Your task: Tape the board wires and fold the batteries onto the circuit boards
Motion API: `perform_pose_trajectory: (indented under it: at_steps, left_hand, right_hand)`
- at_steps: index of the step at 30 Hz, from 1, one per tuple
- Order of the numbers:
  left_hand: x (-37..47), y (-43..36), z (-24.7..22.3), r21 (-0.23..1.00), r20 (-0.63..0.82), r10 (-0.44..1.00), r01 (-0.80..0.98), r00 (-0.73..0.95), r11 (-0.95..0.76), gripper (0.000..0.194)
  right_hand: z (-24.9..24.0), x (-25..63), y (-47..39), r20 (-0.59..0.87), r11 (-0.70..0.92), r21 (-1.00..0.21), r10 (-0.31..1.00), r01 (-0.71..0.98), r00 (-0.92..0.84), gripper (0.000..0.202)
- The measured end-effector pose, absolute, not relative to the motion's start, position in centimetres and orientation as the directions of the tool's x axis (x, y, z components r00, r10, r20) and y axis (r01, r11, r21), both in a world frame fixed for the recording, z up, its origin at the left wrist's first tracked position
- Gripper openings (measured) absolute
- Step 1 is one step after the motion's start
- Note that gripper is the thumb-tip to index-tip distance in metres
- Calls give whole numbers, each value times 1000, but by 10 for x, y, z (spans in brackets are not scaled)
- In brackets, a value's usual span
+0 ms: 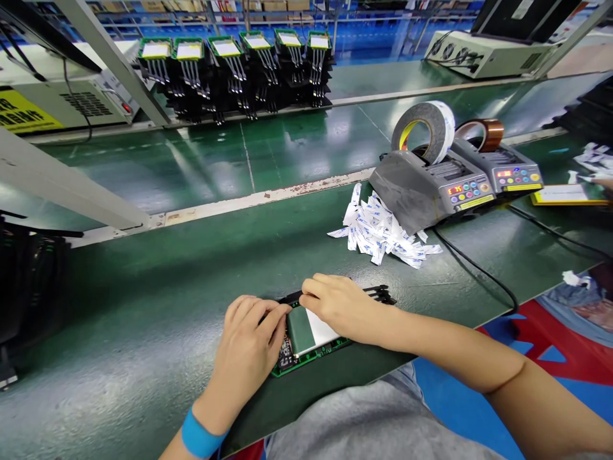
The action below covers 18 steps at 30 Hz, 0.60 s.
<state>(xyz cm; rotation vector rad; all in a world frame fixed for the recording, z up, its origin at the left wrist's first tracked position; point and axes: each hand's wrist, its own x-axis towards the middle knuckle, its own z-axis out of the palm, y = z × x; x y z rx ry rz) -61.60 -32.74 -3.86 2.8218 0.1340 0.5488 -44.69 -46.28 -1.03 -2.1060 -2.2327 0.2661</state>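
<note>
In front of me on the green bench lies a green-edged circuit board [313, 355] with a flat, glossy rectangular piece [302, 332] on it, partly green and partly white. My left hand [251, 338], with a blue band at the wrist, is closed, thumb and fingertips pressed together at the board's left upper edge. Across the right part reaches my right hand [338, 308], its fingers curled at the far edge. Whatever is between those fingertips is hidden. Black leads [380, 294] stick out past the right end of the board.
A heap of white tape liner strips [378, 230] lies beside two tape dispensers [433, 188] carrying a grey roll [424, 131] and a brown roll [491, 134]. Black cables [479, 271] cross the bench. Stacked boards [234, 64] stand behind. A co-worker's hand [604, 182] shows at right.
</note>
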Motion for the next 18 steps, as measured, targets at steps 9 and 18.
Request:
perform_pose_trajectory:
  at_steps: [9, 18]
  left_hand:
    - [-630, -336, -40, 329, 185, 140, 73, 973, -941, 85]
    - [-629, -339, -42, 374, 140, 211, 146, 967, -916, 70]
  right_hand:
    - [-45, -426, -471, 212, 161, -310, 973, 937, -97, 25]
    - [-48, -428, -482, 354, 185, -387, 934, 904, -39, 29]
